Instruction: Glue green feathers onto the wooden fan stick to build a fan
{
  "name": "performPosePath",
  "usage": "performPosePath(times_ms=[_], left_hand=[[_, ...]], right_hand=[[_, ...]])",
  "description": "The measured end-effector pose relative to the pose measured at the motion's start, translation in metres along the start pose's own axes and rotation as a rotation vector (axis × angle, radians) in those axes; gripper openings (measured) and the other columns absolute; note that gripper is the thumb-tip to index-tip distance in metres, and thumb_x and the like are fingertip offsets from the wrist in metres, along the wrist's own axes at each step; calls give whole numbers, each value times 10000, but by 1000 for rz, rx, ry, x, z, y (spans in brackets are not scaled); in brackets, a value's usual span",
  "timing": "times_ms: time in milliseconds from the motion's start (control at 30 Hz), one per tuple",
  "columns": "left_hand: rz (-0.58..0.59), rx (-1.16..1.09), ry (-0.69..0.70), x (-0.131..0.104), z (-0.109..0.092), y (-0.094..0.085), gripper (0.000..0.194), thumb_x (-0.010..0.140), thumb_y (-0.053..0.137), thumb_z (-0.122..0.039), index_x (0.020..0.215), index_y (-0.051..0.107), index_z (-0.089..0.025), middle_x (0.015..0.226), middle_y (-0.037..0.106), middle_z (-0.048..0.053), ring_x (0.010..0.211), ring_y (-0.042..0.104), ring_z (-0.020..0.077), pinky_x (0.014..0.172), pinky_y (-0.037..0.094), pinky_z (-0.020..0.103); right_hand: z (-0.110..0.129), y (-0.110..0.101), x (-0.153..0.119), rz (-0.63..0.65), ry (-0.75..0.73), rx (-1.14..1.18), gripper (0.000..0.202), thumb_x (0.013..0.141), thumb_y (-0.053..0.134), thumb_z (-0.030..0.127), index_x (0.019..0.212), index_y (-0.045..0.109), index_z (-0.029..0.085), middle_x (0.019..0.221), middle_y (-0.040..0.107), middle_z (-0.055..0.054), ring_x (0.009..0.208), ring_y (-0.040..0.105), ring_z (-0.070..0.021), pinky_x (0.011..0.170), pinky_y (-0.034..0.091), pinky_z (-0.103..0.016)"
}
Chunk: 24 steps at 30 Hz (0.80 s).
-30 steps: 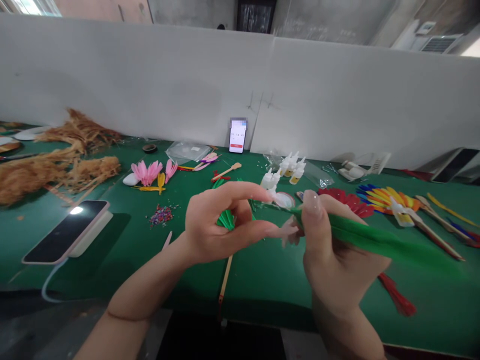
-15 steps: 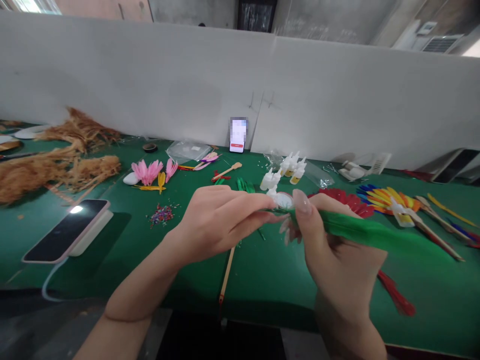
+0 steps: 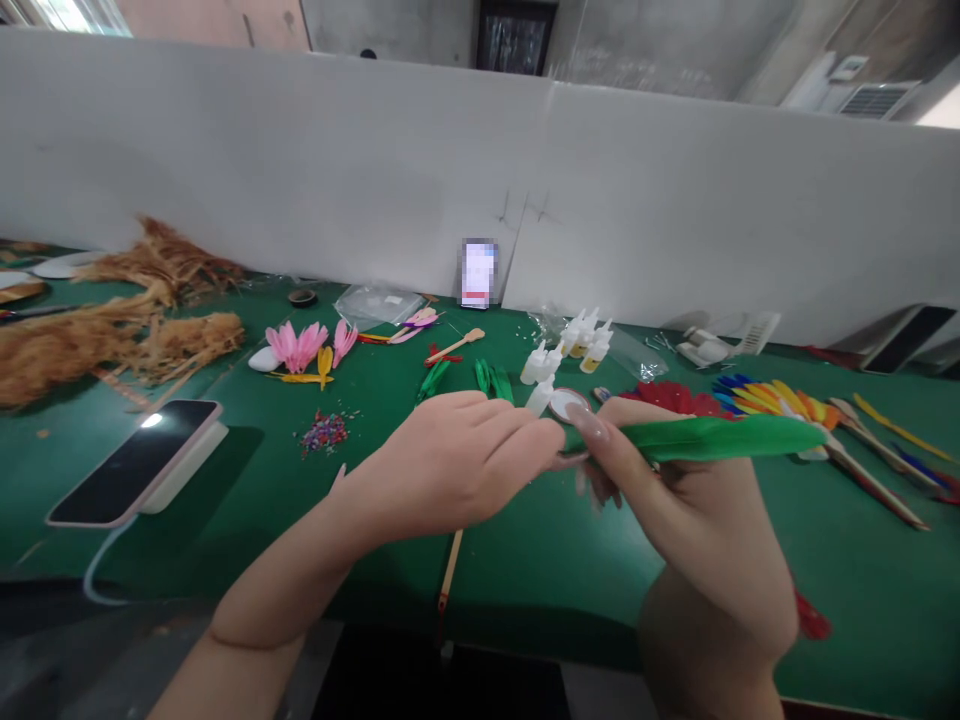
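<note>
A green feather (image 3: 735,438) stretches sideways between my two hands, its broad tip pointing right. My left hand (image 3: 465,460) is closed around the feather's left end, hiding it. My right hand (image 3: 682,530) pinches the feather between thumb and fingers, close beside the left fingertips. Just behind the hands lie a small round white disc (image 3: 568,403) and a white squeeze bottle (image 3: 540,397). More green feathers (image 3: 435,378) rest on the table beyond the left hand. A thin wooden stick (image 3: 450,575) lies below the left hand, partly covered by it.
Several small bottles (image 3: 592,345) stand at the back. Red feathers (image 3: 679,397) and a yellow-blue feather bunch (image 3: 784,398) lie right. Left are pink feathers (image 3: 296,347), loose beads (image 3: 324,432), a phone (image 3: 135,460) and brown fibre (image 3: 172,270). Another phone (image 3: 478,275) leans against the white partition (image 3: 300,170).
The green feather has swung from sloping down at the right to nearly level. My left fingers have closed further over its end, and my right hand has shifted slightly rightward and down.
</note>
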<state>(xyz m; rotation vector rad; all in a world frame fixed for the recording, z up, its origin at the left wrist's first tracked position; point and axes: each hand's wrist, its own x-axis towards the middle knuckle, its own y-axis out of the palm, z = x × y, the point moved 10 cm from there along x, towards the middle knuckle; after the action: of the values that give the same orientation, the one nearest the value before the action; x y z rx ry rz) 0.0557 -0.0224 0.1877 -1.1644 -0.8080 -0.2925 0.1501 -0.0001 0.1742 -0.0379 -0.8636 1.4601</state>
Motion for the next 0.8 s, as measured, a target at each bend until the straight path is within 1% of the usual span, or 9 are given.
performPosePath(times_ms=[100, 167, 233, 400, 500, 567, 633, 700, 800], left_hand=[[-80, -46, -57, 0, 1, -1, 238, 953, 409, -218, 731, 481, -171, 580, 564, -31, 509, 508, 97, 496, 384, 228], [-127, -86, -99, -2, 2, -2, 209, 954, 400, -204, 763, 477, -170, 598, 584, -27, 528, 540, 93, 507, 403, 216], [-166, -118, -171, -5, 5, -2, 188, 960, 380, -201, 800, 475, -170, 603, 595, -30, 523, 552, 86, 492, 404, 202], [-241, -133, -351, -13, 15, -2, 168, 967, 372, -218, 838, 474, -182, 563, 571, -61, 424, 480, 46, 426, 368, 158], [-279, -138, -451, -16, 23, -7, 103, 950, 430, -209, 875, 492, -176, 540, 542, -73, 397, 464, 33, 399, 352, 144], [-314, -214, -511, -19, 30, -10, 65, 931, 474, -188, 872, 497, -174, 512, 502, -88, 378, 458, 25, 381, 343, 134], [-365, -340, -552, -22, 36, -12, 56, 923, 490, -177, 868, 500, -175, 477, 458, -104, 351, 447, 19, 361, 337, 126], [-403, -472, -577, -24, 41, -11, 64, 922, 490, -178, 859, 501, -176, 451, 443, -111, 330, 442, 18, 351, 345, 120], [-416, -576, -597, -24, 46, -8, 72, 921, 490, -180, 850, 502, -177, 467, 514, -92, 350, 488, 24, 365, 385, 117]], right_hand=[[2, -1, 1, 33, -17, 62, 368, 929, 514, 293, 577, 480, 194, 530, 479, 47, 489, 486, -68, 517, 394, -224], [4, -2, 1, 30, -36, 85, 359, 935, 505, 285, 587, 485, 196, 525, 479, 49, 496, 495, -69, 530, 402, -223], [4, -1, 2, 24, -42, 88, 351, 940, 494, 292, 602, 492, 197, 522, 476, 49, 506, 494, -74, 538, 403, -227], [-4, 2, 4, 10, -1, 102, 346, 941, 487, 327, 622, 503, 197, 533, 472, 44, 517, 475, -80, 535, 399, -231], [-4, 5, 5, 21, 0, 108, 360, 940, 495, 321, 603, 507, 194, 510, 493, 48, 512, 491, -74, 524, 388, -224], [-3, 7, 5, 11, 2, 123, 377, 937, 501, 318, 582, 505, 191, 493, 497, 52, 486, 491, -67, 509, 384, -221], [-3, 7, 4, -17, 8, 142, 384, 934, 507, 318, 572, 512, 188, 485, 500, 54, 458, 484, -64, 491, 385, -220], [-3, 3, 3, -80, 7, 146, 370, 925, 522, 311, 576, 525, 189, 483, 508, 54, 451, 486, -66, 476, 387, -219], [-2, -8, 0, -207, -3, 111, 358, 913, 546, 279, 567, 527, 187, 495, 507, 54, 457, 487, -61, 472, 394, -211]])
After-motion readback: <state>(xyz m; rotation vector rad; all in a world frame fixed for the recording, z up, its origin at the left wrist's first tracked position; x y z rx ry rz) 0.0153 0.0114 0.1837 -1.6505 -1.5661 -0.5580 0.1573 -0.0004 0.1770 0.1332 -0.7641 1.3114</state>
